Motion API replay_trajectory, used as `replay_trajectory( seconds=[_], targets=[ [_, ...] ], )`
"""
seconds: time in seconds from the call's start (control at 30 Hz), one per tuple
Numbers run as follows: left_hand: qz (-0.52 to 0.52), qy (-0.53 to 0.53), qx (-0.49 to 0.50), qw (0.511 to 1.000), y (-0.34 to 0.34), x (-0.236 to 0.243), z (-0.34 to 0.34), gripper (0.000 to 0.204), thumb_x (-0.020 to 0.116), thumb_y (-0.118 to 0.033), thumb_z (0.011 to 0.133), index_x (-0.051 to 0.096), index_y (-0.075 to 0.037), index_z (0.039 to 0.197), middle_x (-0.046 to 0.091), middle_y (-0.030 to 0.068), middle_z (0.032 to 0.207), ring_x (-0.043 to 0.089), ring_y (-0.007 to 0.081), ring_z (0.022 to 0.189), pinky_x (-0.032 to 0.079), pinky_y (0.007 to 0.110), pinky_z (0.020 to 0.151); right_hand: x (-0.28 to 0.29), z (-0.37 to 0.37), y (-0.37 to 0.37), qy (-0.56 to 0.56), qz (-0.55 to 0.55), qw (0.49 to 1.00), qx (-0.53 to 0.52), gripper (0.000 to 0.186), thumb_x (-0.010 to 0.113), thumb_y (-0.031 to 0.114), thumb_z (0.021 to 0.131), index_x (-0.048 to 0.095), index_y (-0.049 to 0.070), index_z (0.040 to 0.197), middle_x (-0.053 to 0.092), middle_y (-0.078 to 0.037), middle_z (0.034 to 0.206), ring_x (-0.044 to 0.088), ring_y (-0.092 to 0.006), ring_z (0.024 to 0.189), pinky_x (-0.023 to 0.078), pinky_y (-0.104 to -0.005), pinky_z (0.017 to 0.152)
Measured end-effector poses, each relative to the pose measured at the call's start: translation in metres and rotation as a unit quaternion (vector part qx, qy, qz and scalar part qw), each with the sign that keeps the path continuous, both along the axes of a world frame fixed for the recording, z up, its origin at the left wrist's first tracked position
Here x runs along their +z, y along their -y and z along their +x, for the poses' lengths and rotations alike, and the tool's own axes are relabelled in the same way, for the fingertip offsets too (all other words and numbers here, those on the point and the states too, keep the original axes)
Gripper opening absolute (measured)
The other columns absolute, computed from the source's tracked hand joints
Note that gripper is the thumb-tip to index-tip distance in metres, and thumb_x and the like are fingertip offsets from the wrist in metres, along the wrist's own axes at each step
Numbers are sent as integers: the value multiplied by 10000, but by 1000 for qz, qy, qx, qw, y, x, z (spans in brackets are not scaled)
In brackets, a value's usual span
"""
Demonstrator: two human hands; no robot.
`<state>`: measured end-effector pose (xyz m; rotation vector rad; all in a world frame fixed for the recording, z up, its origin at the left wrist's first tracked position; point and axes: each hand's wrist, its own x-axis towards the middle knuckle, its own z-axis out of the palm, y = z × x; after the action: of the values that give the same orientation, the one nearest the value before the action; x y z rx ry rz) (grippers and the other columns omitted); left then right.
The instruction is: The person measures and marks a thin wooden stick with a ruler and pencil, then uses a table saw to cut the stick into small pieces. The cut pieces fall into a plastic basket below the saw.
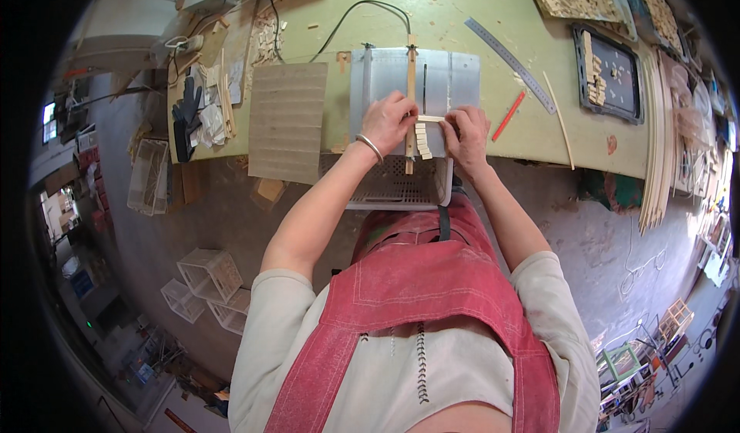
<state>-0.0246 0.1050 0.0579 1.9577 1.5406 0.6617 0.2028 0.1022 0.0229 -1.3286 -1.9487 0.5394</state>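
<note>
A short pale wood strip [431, 118] spans the gap between my two hands, over a grey metal saw table [462, 86]. My left hand [390, 123], with a bangle at its wrist, pinches the strip's left end beside an upright wooden fence [411, 78]. The strip's right end lies in the fingers of my right hand [467, 135]. Just below the strip, several small cut wood blocks [422, 141] sit in a row along the fence. Beyond my hands a dark narrow slot [425, 86] runs through the metal. My fingertips are partly hidden.
A plastic basket [397, 192] sits below the table edge. Cardboard [287, 121] lies left; a steel ruler [509, 63], red pencil [509, 115] and thin stick [558, 121] lie right. Farther right is a black tray [607, 74] with wood pieces. A black cable [362, 3] crosses behind.
</note>
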Motion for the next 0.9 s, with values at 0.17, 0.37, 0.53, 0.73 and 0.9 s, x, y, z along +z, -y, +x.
replay_trajectory(
  seconds=[0.17, 0.37, 0.53, 0.73, 0.9],
  targets=[
    [-3, 3, 5, 1000, -4, -1, 1, 88, 763, -84, 904, 696, -86, 961, 653, 118, 972, 699, 361, 841, 561, 464, 730, 1, -1, -7, 0, 3, 1000, 8, 134, 792, 140, 877, 690, 93, 951, 648, -80, 1008, 604, -314, 996, 423, -447, 891],
    [-14, 2, 8, 1000, -15, -6, -2, 77, 752, -87, 914, 696, -85, 967, 657, 119, 977, 696, 368, 849, 560, 465, 734, -1, -5, -17, -2, 4, 1000, 1, 128, 789, 148, 881, 691, 97, 946, 646, -77, 1006, 598, -314, 983, 424, -448, 880],
    [-8, -6, 8, 1000, -25, -2, 0, 79, 751, -87, 913, 697, -81, 970, 659, 120, 978, 693, 369, 865, 558, 468, 748, -5, -5, -25, -4, 13, 1000, -5, 130, 792, 137, 870, 694, 100, 948, 648, -75, 1008, 599, -314, 987, 427, -449, 879],
    [10, -22, -12, 1000, -21, -2, -4, 89, 764, -91, 899, 703, -79, 962, 658, 116, 970, 690, 358, 855, 558, 458, 748, -2, -4, -27, 0, 20, 1000, -5, 146, 804, 130, 854, 692, 97, 941, 648, -80, 999, 601, -318, 989, 430, -451, 880],
    [-19, 24, -21, 999, 1, 4, -5, 100, 774, -92, 895, 723, -90, 982, 654, 109, 956, 691, 343, 826, 556, 445, 735, -1, -3, -5, -5, 10, 1000, 10, 150, 808, 133, 852, 692, 92, 938, 647, -88, 997, 602, -319, 995, 432, -455, 886]
  ],
)
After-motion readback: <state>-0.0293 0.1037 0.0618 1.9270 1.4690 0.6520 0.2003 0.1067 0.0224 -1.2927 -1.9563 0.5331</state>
